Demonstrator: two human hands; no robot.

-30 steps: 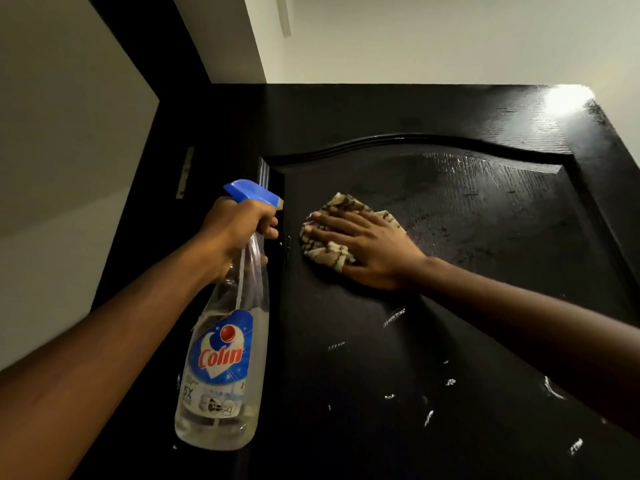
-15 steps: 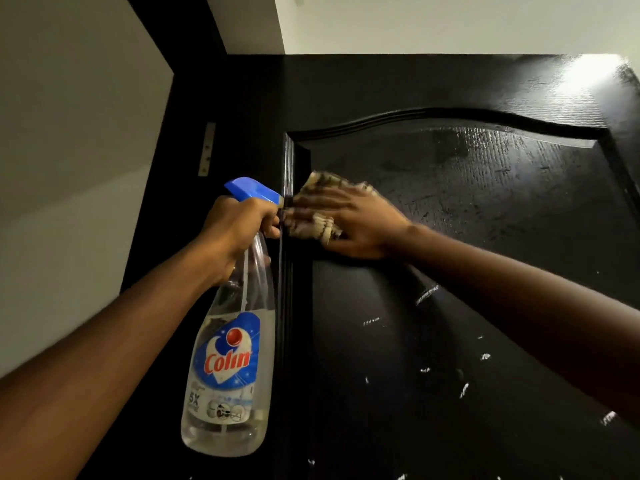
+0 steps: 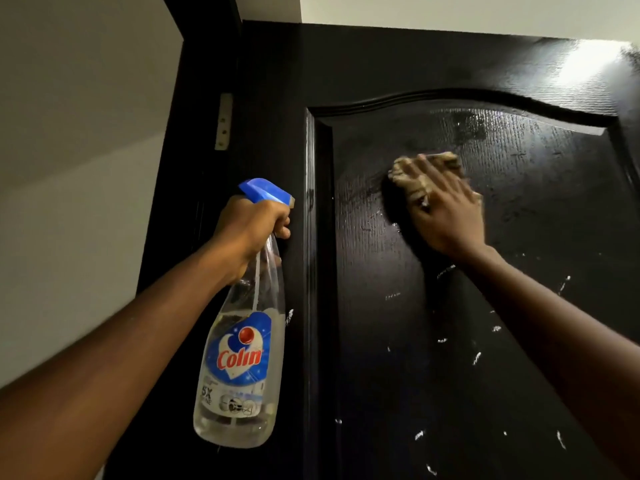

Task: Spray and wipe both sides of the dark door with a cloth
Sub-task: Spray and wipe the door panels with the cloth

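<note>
Since a moment ago, the right hand (image 3: pixel 446 216) has slid the crumpled beige patterned cloth (image 3: pixel 407 178) rightward, away from the panel's left edge. It presses the cloth flat-fingered against the glossy black wooden door (image 3: pixel 381 341). The left hand (image 3: pixel 249 230) grips the neck of a clear plastic spray bottle with a blue trigger (image 3: pixel 239 362), hanging beside the panel.

Bare left grip (image 3: pixel 251 226), bare right grip (image 3: pixel 448 216); left forearm (image 3: pixel 138 341), right forearm (image 3: pixel 554 323) unsleeved
</note>
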